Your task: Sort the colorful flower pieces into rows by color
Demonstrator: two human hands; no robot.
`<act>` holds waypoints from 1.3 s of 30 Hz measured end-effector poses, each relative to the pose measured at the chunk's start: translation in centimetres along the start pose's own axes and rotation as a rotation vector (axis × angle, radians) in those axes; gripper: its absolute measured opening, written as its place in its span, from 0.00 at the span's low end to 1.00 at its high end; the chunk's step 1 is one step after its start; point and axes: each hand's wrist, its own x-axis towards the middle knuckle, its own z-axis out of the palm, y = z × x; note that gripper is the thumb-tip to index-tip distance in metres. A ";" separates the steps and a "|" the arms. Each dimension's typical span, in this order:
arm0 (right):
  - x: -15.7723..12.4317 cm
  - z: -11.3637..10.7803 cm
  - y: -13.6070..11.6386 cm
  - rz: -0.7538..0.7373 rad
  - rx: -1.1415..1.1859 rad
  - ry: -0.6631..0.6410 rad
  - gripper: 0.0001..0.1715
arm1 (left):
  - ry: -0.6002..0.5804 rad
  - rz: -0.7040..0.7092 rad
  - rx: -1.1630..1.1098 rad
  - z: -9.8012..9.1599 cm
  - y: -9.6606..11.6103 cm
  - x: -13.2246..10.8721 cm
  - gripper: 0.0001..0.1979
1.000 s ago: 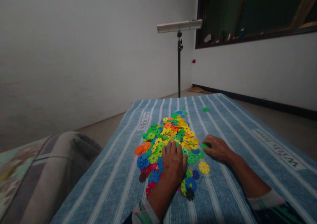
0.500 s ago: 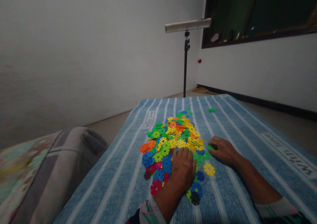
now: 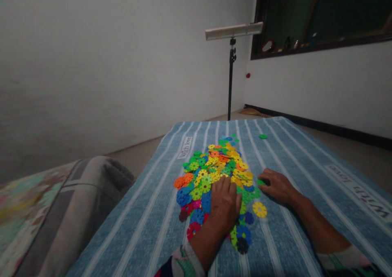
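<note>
A heap of notched plastic snowflake discs (image 3: 216, 162) in yellow, green, orange, blue and red lies on the striped cloth. My left hand (image 3: 225, 201) rests on the near part of this heap, palm down, with its fingers bent together. Whatever is under its fingertips is hidden. To the right of the heap, my right hand (image 3: 277, 186) is closed, pinching a green snowflake disc (image 3: 261, 182) between thumb and fingers. A yellow disc (image 3: 259, 209) lies alone just below it. Near my left wrist are a blue disc (image 3: 244, 233) and a black disc (image 3: 242, 245).
The blue striped cloth (image 3: 147, 228) covers the table. One green disc (image 3: 263, 136) sits apart toward the far edge. Behind the table stands a lamp on a black pole (image 3: 230, 81). A grey blanket (image 3: 101, 187) is draped at the left.
My left hand has shifted slightly forward over the heap, its fingers drawn closer together. The right hand keeps its hold on the green disc. The view has moved very slightly.
</note>
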 end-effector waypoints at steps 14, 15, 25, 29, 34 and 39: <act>0.0 0.0 0.0 0.005 0.001 0.001 0.09 | -0.191 0.071 -0.041 -1.0 0.8 0.0 0.07; 0.0 0.1 0.0 0.002 0.004 0.001 0.09 | -0.208 0.073 -0.043 -1.1 0.8 0.0 0.06; -0.2 0.0 0.0 -0.003 0.016 0.005 0.09 | -0.284 0.073 -0.051 -0.8 0.6 0.1 0.10; -0.1 0.0 -0.1 -0.001 0.008 0.006 0.09 | -0.286 0.072 -0.064 -0.9 0.6 0.0 0.10; -0.2 0.0 -0.1 0.001 0.025 0.006 0.10 | -0.200 0.087 -0.081 -0.3 0.2 -0.2 0.09; -0.1 0.0 -0.2 0.009 0.015 -0.006 0.09 | -0.048 0.117 -0.092 0.2 -0.3 -0.2 0.07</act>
